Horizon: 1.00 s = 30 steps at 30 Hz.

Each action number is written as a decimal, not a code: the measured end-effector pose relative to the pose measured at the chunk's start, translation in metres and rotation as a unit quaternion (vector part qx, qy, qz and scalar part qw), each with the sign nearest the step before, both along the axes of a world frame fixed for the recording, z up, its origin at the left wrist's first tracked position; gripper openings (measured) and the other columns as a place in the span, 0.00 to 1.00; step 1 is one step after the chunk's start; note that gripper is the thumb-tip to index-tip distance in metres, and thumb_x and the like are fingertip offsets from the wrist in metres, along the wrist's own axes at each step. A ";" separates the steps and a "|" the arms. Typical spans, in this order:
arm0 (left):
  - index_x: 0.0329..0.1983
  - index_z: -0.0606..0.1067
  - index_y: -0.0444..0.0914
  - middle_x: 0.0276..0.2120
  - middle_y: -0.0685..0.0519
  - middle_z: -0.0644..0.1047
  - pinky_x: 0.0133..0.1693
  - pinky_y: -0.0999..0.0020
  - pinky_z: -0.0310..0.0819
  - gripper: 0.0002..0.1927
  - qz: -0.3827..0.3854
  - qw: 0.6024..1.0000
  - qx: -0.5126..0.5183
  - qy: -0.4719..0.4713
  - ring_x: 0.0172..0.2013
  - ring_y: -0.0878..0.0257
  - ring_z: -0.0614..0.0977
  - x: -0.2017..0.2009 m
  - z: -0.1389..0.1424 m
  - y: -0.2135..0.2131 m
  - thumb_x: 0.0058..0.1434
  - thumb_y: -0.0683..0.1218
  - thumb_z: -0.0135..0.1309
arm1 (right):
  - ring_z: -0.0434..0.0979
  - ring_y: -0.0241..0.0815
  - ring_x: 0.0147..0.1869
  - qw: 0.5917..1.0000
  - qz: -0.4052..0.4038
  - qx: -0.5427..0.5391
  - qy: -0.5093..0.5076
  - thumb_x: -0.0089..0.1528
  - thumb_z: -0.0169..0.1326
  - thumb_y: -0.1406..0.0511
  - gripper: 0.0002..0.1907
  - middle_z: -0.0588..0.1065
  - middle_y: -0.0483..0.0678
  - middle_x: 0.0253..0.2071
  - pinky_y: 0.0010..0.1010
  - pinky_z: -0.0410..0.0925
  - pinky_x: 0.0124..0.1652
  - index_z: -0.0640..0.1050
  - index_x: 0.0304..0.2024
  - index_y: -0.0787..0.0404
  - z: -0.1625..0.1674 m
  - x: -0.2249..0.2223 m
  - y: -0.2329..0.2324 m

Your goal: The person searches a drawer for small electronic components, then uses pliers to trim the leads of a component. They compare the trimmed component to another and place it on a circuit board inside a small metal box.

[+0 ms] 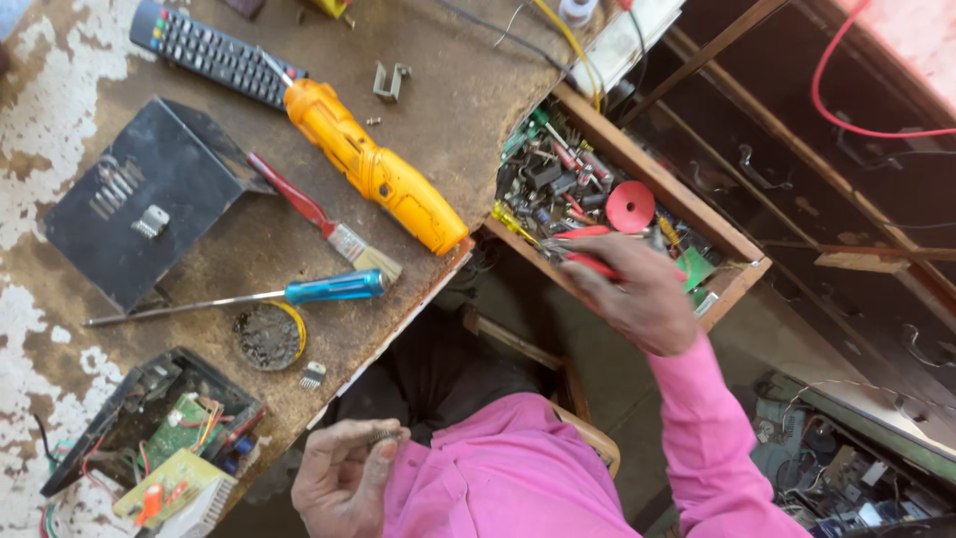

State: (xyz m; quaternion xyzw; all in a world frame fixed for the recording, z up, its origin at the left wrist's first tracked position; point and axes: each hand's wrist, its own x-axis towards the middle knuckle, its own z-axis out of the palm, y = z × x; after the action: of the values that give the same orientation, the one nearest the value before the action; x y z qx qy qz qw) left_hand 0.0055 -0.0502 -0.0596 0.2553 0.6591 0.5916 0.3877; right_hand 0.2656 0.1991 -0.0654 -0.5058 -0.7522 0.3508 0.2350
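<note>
A person in a pink long-sleeved shirt sits at a worn workbench point(418, 90), both hands busy in the middle of a repair. The right hand point(629, 294) reaches into an open wooden drawer point(732, 284) crammed with loose electronic parts and closes around red-handled pliers point(588, 249), which lie across the drawer's near edge beside a red disc point(629, 206). The left hand point(344, 473) is held low over the lap, fingers pinched on a small dark component point(383, 435), too small to identify. On the bench sit a yellow electric screwdriver point(383, 169), a blue-handled screwdriver point(334, 288), a red-handled brush point(329, 224), a black remote control point(209, 55), a black metal cover point(139, 199) and an opened device with circuit boards point(169, 448). By the look of it, this is the tool-fetching step; bringing the pliers to the pinched part would call for a lift clear of the drawer's clutter and a steady left hand.
</note>
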 end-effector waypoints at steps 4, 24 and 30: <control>0.50 0.77 0.27 0.43 0.42 0.81 0.51 0.68 0.83 0.14 -0.055 0.998 0.014 0.022 0.45 0.61 0.86 0.002 0.006 0.008 0.61 0.30 0.58 | 0.83 0.40 0.44 0.990 -0.092 0.049 0.097 0.68 0.63 0.70 0.10 0.81 0.51 0.44 0.25 0.74 0.46 0.80 0.52 0.61 0.010 0.036 -0.016; 0.47 0.81 0.34 0.41 0.51 0.84 0.44 0.76 0.80 0.11 -0.106 0.993 0.024 0.047 0.41 0.68 0.85 -0.010 0.019 -0.017 0.62 0.35 0.62 | 0.70 0.62 0.50 0.969 0.173 0.155 -0.090 0.74 0.55 0.65 0.09 0.72 0.60 0.45 0.47 0.63 0.51 0.73 0.48 0.66 -0.051 -0.079 0.033; 0.49 0.80 0.35 0.43 0.50 0.83 0.47 0.74 0.84 0.11 -0.056 0.997 0.056 0.008 0.44 0.66 0.86 -0.026 0.020 -0.042 0.64 0.35 0.61 | 0.72 0.58 0.44 0.976 0.171 0.109 -0.075 0.74 0.59 0.62 0.18 0.73 0.61 0.43 0.47 0.66 0.46 0.69 0.52 0.71 -0.055 -0.092 0.020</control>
State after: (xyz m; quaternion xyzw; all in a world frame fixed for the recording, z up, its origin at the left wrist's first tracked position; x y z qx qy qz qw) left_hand -0.0209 -0.0920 -0.0396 0.3175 0.6129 0.6030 0.3999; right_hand 0.1739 0.2195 -0.1205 -0.3656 -0.8768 0.2632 0.1681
